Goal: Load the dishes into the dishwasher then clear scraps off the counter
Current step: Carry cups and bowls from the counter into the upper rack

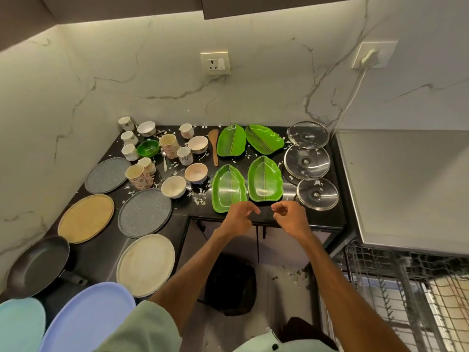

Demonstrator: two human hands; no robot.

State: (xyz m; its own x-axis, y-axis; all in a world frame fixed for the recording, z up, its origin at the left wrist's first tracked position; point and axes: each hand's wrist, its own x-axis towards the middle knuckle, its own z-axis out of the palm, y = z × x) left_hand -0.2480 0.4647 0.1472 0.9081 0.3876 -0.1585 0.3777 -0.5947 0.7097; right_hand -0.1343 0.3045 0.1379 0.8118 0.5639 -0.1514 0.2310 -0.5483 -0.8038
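Left hand [241, 217] and right hand [289, 216] are hovering loosely curled, empty; teal plate [20, 323], lower left, is running off-frame.

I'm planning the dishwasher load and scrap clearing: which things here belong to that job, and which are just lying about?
Job: leaf plates, glass lids, cups, bowls, round plates, frying pan, wooden spatula, fork, scraps, dishwasher rack.
Lying about: wall socket, plug.
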